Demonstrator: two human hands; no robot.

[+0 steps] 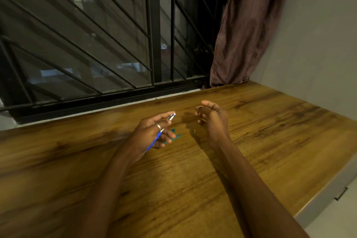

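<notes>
My left hand [149, 133] hovers over the wooden table [193, 170] and holds a thin blue pen [154, 140] between its fingers, the silver tip end up by my forefinger. A ring sits on one finger. Under that hand's fingertips lies a small teal object [176, 135], partly hidden. My right hand [211, 117] is a short way to the right, above the table, fingers loosely curled with nothing in it. A few tiny dark specks [190, 126] lie on the wood between my hands.
A barred window [116, 44] runs along the table's far edge. A brownish curtain [247, 25] hangs at the far right corner beside a grey wall [318, 44]. The table's right edge [326, 185] drops off to a cabinet with a handle.
</notes>
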